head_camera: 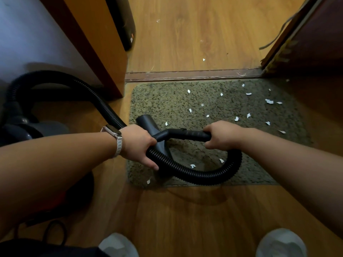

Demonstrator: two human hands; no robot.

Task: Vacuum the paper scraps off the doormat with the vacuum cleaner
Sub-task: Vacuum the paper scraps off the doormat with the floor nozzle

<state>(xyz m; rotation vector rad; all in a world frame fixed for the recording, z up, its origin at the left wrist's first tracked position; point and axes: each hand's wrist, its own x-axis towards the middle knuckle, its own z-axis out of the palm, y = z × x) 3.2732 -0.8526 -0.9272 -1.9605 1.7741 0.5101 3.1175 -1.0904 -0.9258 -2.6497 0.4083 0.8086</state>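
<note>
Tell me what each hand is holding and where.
The left hand grips the black ribbed vacuum hose beside the dark flared nozzle; right hand grips the smooth black handle tube at its rear end, where the hose joins.

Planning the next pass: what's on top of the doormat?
Scattered white paper scraps, mostly right; nozzle and looped hose above it. Anything beneath hose, left hand and right hand is hidden.

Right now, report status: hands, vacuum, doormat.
Left hand grips black ribbed hose; right hand grips black rigid tube behind dark nozzle. White paper scraps litter olive shaggy doormat. Hose loop over mat.
</note>
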